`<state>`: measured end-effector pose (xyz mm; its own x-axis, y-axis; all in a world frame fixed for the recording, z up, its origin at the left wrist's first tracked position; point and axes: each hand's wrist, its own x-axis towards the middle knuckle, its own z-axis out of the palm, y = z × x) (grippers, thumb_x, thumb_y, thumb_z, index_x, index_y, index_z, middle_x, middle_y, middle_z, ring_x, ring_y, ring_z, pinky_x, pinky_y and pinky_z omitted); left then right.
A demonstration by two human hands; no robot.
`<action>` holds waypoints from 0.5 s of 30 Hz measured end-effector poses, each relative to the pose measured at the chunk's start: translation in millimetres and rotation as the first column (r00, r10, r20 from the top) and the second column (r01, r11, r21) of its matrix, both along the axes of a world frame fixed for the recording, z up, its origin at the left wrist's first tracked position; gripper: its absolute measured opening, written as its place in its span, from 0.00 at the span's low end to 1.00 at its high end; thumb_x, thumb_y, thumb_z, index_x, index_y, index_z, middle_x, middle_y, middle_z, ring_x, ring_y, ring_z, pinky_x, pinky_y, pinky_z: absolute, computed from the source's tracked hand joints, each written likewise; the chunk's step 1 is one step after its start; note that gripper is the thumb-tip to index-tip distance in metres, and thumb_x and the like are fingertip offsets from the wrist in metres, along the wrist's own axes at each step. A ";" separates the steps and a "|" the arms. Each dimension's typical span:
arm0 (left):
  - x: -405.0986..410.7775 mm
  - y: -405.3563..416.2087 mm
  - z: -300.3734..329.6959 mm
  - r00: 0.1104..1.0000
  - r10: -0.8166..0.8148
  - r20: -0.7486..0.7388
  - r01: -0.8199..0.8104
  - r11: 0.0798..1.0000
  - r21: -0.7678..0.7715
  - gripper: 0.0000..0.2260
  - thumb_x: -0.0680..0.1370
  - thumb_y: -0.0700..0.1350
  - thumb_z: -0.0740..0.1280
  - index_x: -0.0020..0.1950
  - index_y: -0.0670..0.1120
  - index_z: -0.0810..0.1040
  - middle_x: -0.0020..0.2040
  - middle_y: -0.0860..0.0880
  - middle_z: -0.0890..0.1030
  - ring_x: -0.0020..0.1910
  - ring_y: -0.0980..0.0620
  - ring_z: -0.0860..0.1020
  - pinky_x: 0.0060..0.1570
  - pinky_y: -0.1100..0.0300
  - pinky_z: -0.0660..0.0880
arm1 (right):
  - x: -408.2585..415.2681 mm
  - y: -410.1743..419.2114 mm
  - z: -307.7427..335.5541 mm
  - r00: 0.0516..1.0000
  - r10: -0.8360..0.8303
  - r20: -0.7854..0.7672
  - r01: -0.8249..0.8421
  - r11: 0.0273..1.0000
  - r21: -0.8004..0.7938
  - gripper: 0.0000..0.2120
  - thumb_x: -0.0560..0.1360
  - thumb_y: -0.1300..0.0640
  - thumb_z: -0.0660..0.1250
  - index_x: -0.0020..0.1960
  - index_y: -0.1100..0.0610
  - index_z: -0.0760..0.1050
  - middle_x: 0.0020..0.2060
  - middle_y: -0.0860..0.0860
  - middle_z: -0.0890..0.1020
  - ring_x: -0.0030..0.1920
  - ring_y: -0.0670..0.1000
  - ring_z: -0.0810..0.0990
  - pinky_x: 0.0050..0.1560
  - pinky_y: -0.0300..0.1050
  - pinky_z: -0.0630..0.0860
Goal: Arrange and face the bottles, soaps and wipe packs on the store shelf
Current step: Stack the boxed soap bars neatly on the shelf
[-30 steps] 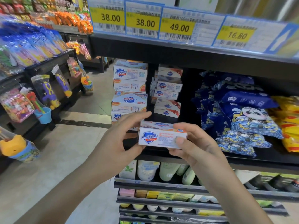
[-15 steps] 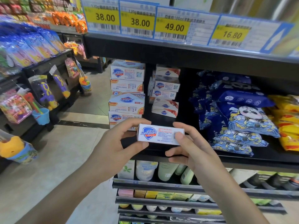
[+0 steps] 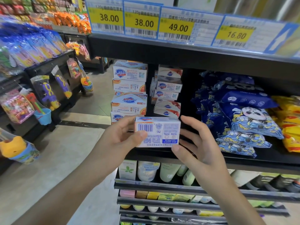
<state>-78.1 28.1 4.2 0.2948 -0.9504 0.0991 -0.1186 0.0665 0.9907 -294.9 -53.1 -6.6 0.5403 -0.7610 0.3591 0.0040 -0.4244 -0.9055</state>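
Pinched at centre frame between left hand [image 3: 121, 140] and right hand [image 3: 197, 147]: small white rectangular cardboard soap box [image 3: 157, 133], probably light, stiff, best gripped by short ends.

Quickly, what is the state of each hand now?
Left hand: holding the soap box, thumb on its barcode face.
Right hand: holding the same box's right end.

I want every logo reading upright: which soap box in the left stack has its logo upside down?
The third box down in the left stack: its shield logo reads inverted, while the top box reads upright.
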 end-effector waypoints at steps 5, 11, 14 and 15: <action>-0.8 0.9 2.5 0.999 0.001 -0.041 0.003 0.996 0.092 0.11 0.81 0.50 0.67 0.62 0.54 0.81 0.54 0.55 0.87 0.56 0.54 0.85 0.61 0.51 0.78 | 1.1 -1.0 0.0 0.999 0.044 -0.015 -0.045 0.994 -0.097 0.30 0.77 0.61 0.73 0.74 0.42 0.69 0.77 0.43 0.66 0.74 0.53 0.73 0.70 0.58 0.73; 1.0 0.9 2.1 0.997 0.055 -0.056 -0.045 0.984 0.173 0.11 0.81 0.53 0.67 0.62 0.57 0.82 0.52 0.56 0.88 0.56 0.55 0.84 0.58 0.54 0.80 | 1.8 -1.2 -0.4 0.995 0.051 -0.088 -0.063 0.988 -0.141 0.23 0.76 0.67 0.74 0.64 0.45 0.79 0.77 0.44 0.66 0.75 0.53 0.71 0.67 0.54 0.76; 1.0 1.1 2.7 0.996 0.060 -0.068 -0.046 0.981 0.188 0.11 0.81 0.54 0.67 0.61 0.57 0.83 0.52 0.57 0.88 0.56 0.55 0.84 0.55 0.57 0.79 | 4.7 -0.4 1.8 0.995 0.046 -0.093 -0.056 0.993 -0.107 0.22 0.75 0.69 0.74 0.58 0.45 0.81 0.76 0.40 0.69 0.69 0.52 0.78 0.64 0.48 0.79; 1.4 1.0 3.0 0.996 0.057 -0.066 -0.043 0.980 0.193 0.11 0.81 0.54 0.67 0.61 0.57 0.83 0.52 0.56 0.88 0.56 0.56 0.84 0.55 0.57 0.79 | 5.4 -0.4 2.2 0.996 0.046 -0.078 -0.052 0.995 -0.084 0.22 0.74 0.71 0.73 0.57 0.46 0.82 0.74 0.41 0.71 0.67 0.52 0.80 0.62 0.47 0.79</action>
